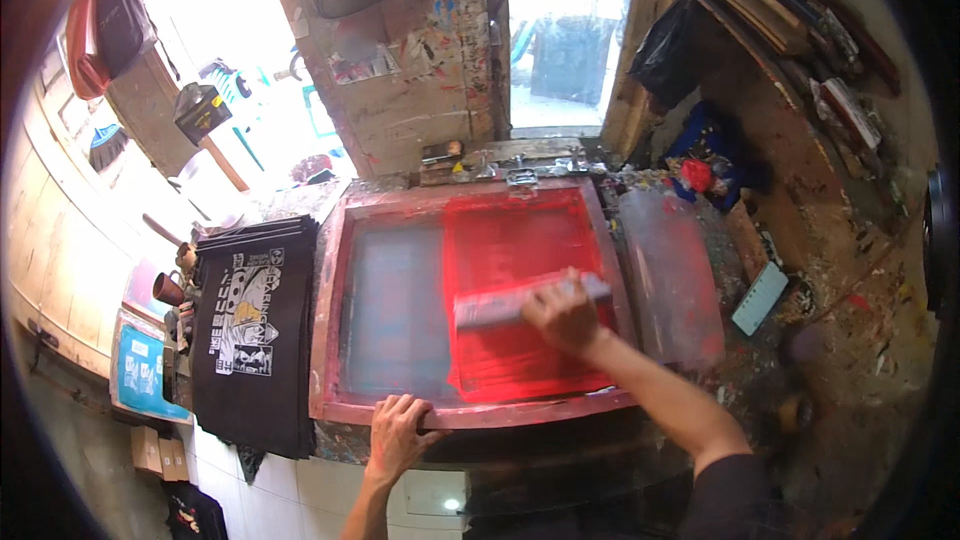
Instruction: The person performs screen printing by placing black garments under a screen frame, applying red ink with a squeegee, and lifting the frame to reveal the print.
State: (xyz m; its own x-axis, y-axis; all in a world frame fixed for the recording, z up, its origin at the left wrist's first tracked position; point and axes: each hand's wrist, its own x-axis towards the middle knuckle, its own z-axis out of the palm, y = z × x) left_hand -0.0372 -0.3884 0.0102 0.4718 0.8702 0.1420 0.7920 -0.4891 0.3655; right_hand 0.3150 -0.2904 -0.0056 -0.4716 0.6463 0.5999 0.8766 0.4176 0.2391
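A wooden-framed printing screen (395, 315) lies flat on the stained bench, its right half covered in wet red ink (510, 235). My right hand (566, 312) grips a long squeegee (490, 308), which lies crosswise over the red half; the hand and tool are slightly smeared by motion. At the near edge of the frame, my left hand (400, 430) rests with its fingers over the wood and its thumb out to the side. Metal hinge clamps (522, 177) sit along the screen's far edge. Whatever lies beneath the screen is hidden.
Left of the screen is a stack of black printed fabric (255, 340). On the right are a translucent, red-stained sheet (672, 275) and a pale blue-green rectangular item (760, 298). A brown cup (168, 288) stands at far left. Boards (770, 20) lean at the upper right.
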